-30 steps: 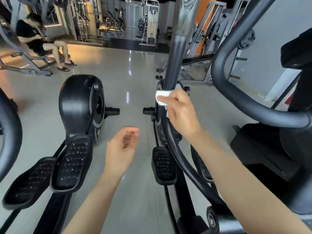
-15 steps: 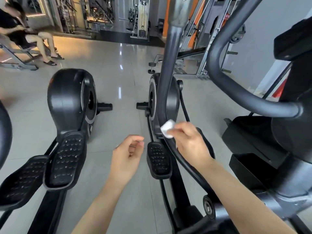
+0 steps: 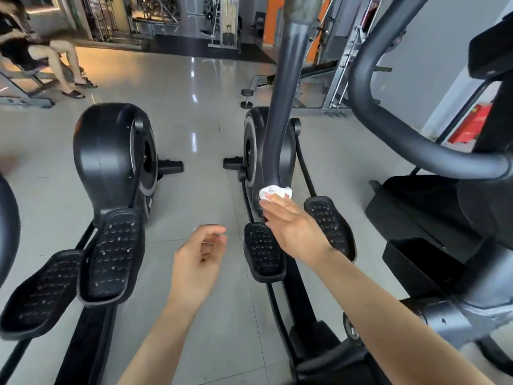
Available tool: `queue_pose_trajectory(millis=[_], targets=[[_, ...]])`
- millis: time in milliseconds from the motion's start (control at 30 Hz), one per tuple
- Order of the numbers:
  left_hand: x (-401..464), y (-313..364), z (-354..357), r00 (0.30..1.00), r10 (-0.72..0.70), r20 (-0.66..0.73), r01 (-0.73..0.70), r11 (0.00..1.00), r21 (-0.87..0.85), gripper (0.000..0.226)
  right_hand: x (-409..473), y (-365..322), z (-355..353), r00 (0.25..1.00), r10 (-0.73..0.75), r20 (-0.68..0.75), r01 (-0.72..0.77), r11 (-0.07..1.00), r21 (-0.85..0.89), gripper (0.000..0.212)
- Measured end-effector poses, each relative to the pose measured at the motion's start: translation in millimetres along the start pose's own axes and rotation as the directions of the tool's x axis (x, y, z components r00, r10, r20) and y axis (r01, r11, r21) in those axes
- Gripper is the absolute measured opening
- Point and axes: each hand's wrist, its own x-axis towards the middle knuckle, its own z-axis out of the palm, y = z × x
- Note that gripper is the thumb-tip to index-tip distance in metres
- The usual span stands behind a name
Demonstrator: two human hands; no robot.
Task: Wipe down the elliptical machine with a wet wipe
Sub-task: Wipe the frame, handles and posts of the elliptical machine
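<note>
The black elliptical machine fills the right half of the view, with a dark swing arm (image 3: pixel 280 107) running down in front of its flywheel housing (image 3: pixel 255 151). My right hand (image 3: pixel 291 226) holds a crumpled white wet wipe (image 3: pixel 276 191) at its fingertips and presses it against the lower end of that arm, just above the two studded pedals (image 3: pixel 263 251). My left hand (image 3: pixel 198 259) hovers over the floor to the left of the pedals, fingers loosely curled, holding nothing.
A second black elliptical (image 3: pixel 111 159) with its own pedals stands to the left. A thick curved handlebar (image 3: pixel 394 129) crosses the upper right. A person (image 3: pixel 41 48) sits on a bench at the far left. A weight bench (image 3: pixel 305 76) stands behind.
My right hand has slid the wipe down the swing arm from chest height to its lower end near the pedals. The view has tilted down. My left hand has stayed roughly where it was.
</note>
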Motion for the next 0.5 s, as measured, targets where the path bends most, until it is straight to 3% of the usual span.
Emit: queue_pose_trajectory(millis=[100,167,300,367,433,500], targets=[[-3.3,-7.3,8.5,0.999,-0.033,0.04,0.034,0.999,-0.014,0.028,-42.2,-8.5,3.5,0.975,-0.045,0.22,0.07,0.992,-0.108,0.012],[-8.7,-11.5,19.5,0.994,-0.06,0.088,0.062,0.998,-0.021,0.029,-68.0,-11.3,-5.7,0.968,0.019,0.25,-0.038,0.997,0.071,0.021],[-31.6,-7.6,52.3,0.975,-0.074,0.211,0.081,0.996,-0.023,0.03,-103.5,-5.1,-41.7,0.962,0.164,0.217,-0.245,0.869,0.429,0.03],[-45.0,-2.0,67.6,0.96,-0.067,0.271,0.081,0.996,-0.039,0.027,-115.9,-0.5,-64.2,0.909,0.239,0.341,-0.39,0.775,0.496,0.019],[-57.5,7.6,81.0,0.947,-0.034,0.321,0.056,0.997,-0.06,0.025,-132.4,6.9,-87.8,0.832,0.332,0.444,-0.525,0.728,0.441,0.014],[-67.9,23.9,95.3,0.925,0.046,0.377,-0.012,0.996,-0.091,0.024,-151.9,14.6,-117.0,0.742,0.493,0.455,-0.665,0.632,0.399,0.012]])
